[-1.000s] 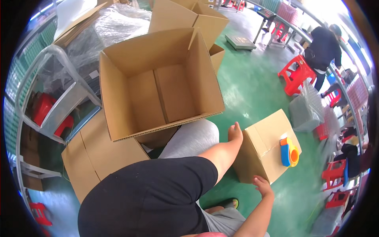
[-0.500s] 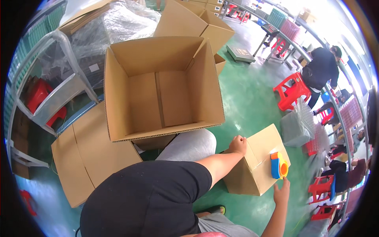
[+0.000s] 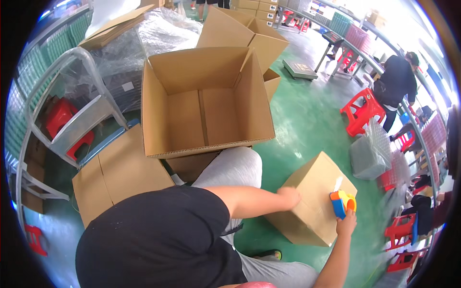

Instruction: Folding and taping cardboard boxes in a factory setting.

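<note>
A closed cardboard box stands tilted on the floor to my right. My left hand, fingers curled, presses on its near left edge and steadies it. My right hand is closed on an orange, yellow and blue tape dispenser, which lies against the box's right-hand face. A shiny pale strip, seemingly tape, shows on the box just above the dispenser. My right fingers partly hide behind the dispenser.
A large open carton stands before me, with another open carton behind it. A flat carton and a grey metal frame are at left. Red stools, a floor scale and seated people are at right.
My right hand has closed on the tape dispenser, which has turned and shifted a little. The box has tilted slightly, and my left hand remains on its edge.
</note>
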`<state>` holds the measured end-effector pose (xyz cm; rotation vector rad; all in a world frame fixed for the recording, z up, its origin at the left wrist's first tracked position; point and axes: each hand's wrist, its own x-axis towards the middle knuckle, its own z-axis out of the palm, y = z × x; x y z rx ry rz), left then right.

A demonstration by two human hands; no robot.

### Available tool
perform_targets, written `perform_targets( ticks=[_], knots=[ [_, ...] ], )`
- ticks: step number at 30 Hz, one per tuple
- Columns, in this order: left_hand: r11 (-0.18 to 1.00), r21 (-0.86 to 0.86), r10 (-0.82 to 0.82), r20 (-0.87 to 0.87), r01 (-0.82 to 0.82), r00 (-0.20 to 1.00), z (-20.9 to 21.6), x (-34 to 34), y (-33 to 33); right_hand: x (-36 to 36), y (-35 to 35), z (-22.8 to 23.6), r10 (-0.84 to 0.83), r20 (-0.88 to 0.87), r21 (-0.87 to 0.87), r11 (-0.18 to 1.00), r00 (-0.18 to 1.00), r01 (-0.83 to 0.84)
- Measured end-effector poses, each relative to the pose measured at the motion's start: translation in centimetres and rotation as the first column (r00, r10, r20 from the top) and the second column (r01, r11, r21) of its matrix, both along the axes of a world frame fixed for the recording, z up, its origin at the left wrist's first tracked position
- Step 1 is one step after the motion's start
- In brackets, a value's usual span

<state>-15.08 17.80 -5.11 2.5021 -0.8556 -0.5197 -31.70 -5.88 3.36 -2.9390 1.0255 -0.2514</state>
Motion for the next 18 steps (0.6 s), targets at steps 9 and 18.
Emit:
perform_targets(
  ticks=[9, 18],
  knots=[
    [0.699, -0.061, -0.712, -0.158, 0.713, 0.684, 6.7, -7.8, 1.0, -3.4, -3.0, 1.7, 0.164, 0.161, 0.205, 0.959, 0.973, -0.196],
    [0.977, 0.113, -0.178, -0.047, 0.183, 0.983, 3.0, 8.4, -3.1, -3.3, -3.4, 3.8, -0.313, 0.540, 0.783, 0.529, 0.781, -0.328]
  ],
)
